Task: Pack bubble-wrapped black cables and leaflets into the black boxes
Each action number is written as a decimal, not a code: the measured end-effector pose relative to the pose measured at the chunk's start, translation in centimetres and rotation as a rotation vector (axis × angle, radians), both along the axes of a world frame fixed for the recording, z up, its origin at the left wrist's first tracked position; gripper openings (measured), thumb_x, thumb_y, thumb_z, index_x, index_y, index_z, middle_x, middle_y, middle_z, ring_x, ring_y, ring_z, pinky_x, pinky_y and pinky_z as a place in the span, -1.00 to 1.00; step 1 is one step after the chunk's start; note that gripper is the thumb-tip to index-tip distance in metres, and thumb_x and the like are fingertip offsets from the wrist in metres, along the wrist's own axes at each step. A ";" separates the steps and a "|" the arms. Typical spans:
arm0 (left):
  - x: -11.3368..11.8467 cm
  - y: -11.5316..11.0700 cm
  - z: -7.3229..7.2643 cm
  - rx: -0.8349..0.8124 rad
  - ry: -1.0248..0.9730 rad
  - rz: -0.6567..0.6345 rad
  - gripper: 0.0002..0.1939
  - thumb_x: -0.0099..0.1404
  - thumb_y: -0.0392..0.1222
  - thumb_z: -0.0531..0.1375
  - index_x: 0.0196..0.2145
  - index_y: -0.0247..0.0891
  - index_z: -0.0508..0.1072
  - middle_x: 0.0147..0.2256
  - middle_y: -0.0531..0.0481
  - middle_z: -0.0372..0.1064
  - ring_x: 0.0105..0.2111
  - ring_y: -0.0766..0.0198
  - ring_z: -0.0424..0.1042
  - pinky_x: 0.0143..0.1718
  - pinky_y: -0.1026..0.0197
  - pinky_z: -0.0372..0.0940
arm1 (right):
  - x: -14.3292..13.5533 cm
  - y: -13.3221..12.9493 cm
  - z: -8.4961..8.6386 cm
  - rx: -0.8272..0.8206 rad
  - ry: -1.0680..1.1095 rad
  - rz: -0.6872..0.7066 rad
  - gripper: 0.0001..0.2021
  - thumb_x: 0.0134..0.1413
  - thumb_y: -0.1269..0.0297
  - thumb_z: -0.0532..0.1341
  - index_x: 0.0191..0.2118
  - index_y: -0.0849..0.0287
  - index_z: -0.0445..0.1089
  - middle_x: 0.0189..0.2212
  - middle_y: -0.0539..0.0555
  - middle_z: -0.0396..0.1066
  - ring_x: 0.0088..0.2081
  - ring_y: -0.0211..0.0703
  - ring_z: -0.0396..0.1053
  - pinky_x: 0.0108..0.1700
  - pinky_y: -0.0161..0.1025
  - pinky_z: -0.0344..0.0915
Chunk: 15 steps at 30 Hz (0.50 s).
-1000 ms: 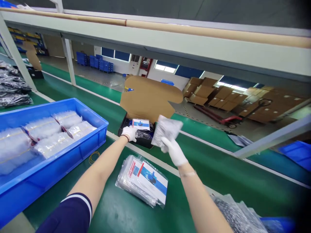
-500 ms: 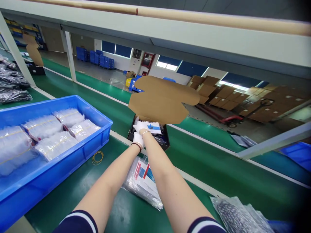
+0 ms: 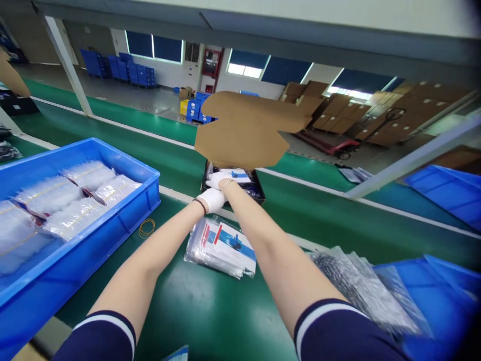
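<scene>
Both hands wear white gloves and meet at the near left part of an open black box with a raised brown cardboard lid. My right hand reaches into the box beside a white and blue printed packet; its fingertips are hard to make out. Just below it, my left hand is at the box's near edge, its fingers mostly hidden by the right hand. A stack of clear bags with printed cards lies on the green table in front of the box.
At the left stands a blue bin holding banded bundles of clear bags. Yellow rubber bands lie beside it. Silvery bags and a blue bin are at the right. A slanted post rises behind.
The view has tilted down and shifted, showing more of the near table and the blue bin at the right. My left hand has shifted slightly left, away from the right wrist.
</scene>
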State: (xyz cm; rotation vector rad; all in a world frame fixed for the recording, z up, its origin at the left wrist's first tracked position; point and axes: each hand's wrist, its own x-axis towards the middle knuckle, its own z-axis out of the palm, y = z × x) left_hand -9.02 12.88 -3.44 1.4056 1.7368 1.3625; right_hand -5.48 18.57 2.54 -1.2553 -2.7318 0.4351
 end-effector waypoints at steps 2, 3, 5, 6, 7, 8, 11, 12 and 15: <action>-0.7 -2.7 0.8 0.001 0.073 -0.176 -0.78 -0.04 -0.52 0.30 -0.42 -0.29 0.53 -0.31 -0.03 0.49 -0.18 0.07 0.44 0.05 0.08 0.26 | 3.9 -1.1 0.0 0.014 0.011 -0.008 -0.51 0.24 0.07 0.11 0.06 0.45 0.29 0.02 0.27 0.31 0.08 0.09 0.23 0.13 0.08 0.08; -1.2 -4.2 1.2 0.033 0.127 -0.247 -0.73 -0.02 -0.52 0.28 -0.37 -0.23 0.55 -0.24 0.00 0.49 -0.12 0.06 0.43 0.09 0.10 0.22 | 6.3 -1.8 -0.3 0.039 0.034 -0.012 -0.48 0.22 0.03 0.11 0.09 0.40 0.29 0.05 0.29 0.29 0.12 0.13 0.18 0.17 0.08 0.03; -2.2 -7.0 2.1 0.169 0.317 -0.287 -0.70 0.13 -0.42 0.22 -0.19 -0.16 0.55 -0.09 0.01 0.46 0.00 0.04 0.37 0.16 0.07 0.15 | 11.6 -3.9 -1.8 0.086 0.113 -0.047 -0.42 0.14 -0.05 0.16 0.18 0.21 0.24 0.14 0.29 0.23 0.17 0.18 0.12 0.20 0.08 -0.01; -2.5 -8.3 2.6 0.213 0.371 -0.230 -0.70 0.19 -0.36 0.20 -0.13 -0.15 0.53 -0.05 0.00 0.43 0.04 0.04 0.35 0.18 0.06 0.13 | 14.2 -5.1 -2.9 0.068 0.161 -0.087 -0.32 0.07 -0.10 0.20 0.24 0.16 0.16 0.17 0.28 0.18 0.17 0.21 0.12 0.19 0.10 0.01; -2.6 -9.5 3.0 0.236 0.404 -0.155 -0.70 0.24 -0.31 0.18 -0.08 -0.16 0.51 -0.03 -0.02 0.42 0.06 0.04 0.33 0.19 0.05 0.11 | 16.6 -6.3 -4.2 -0.023 0.194 -0.163 -0.17 -0.05 -0.14 0.27 0.28 0.15 0.08 0.16 0.30 0.19 0.14 0.26 0.16 0.15 0.12 0.08; -2.3 -10.5 3.4 0.232 0.402 -0.071 -0.71 0.26 -0.27 0.17 -0.05 -0.17 0.50 -0.02 -0.04 0.41 0.06 0.04 0.32 0.20 0.05 0.10 | 18.7 -7.5 -5.6 -0.171 0.249 -0.237 -0.05 -0.17 -0.15 0.33 0.30 0.16 0.01 0.11 0.30 0.26 0.09 0.27 0.23 0.10 0.14 0.14; 0.4 -12.4 4.0 0.137 0.322 -0.009 -0.75 0.26 -0.22 0.18 -0.11 -0.18 0.53 -0.03 -0.03 0.42 0.04 0.04 0.34 0.19 0.06 0.11 | 22.9 -10.3 -8.9 -0.643 0.656 -0.366 -0.17 -0.16 -0.07 0.34 0.20 0.26 0.16 -0.02 0.25 0.39 -0.03 0.13 0.36 0.01 0.04 0.28; 1.9 -12.7 3.9 0.086 0.282 -0.066 -0.78 0.23 -0.21 0.21 -0.15 -0.16 0.56 -0.05 -0.01 0.43 0.03 0.02 0.34 0.18 0.05 0.13 | 23.6 -11.0 -9.3 -0.720 0.822 -0.373 -0.29 -0.11 -0.04 0.32 0.12 0.27 0.24 -0.03 0.22 0.40 -0.03 0.09 0.37 0.00 -0.01 0.30; 6.7 -12.9 3.4 -0.075 0.098 -0.291 -0.80 0.15 -0.23 0.27 -0.22 -0.13 0.59 -0.11 -0.01 0.48 -0.02 -0.01 0.39 0.11 0.05 0.22 | 24.4 -12.5 -8.6 -0.648 1.081 -0.349 -0.54 -0.04 0.03 0.29 -0.08 0.23 0.36 -0.07 0.15 0.44 -0.06 0.01 0.38 -0.05 -0.11 0.33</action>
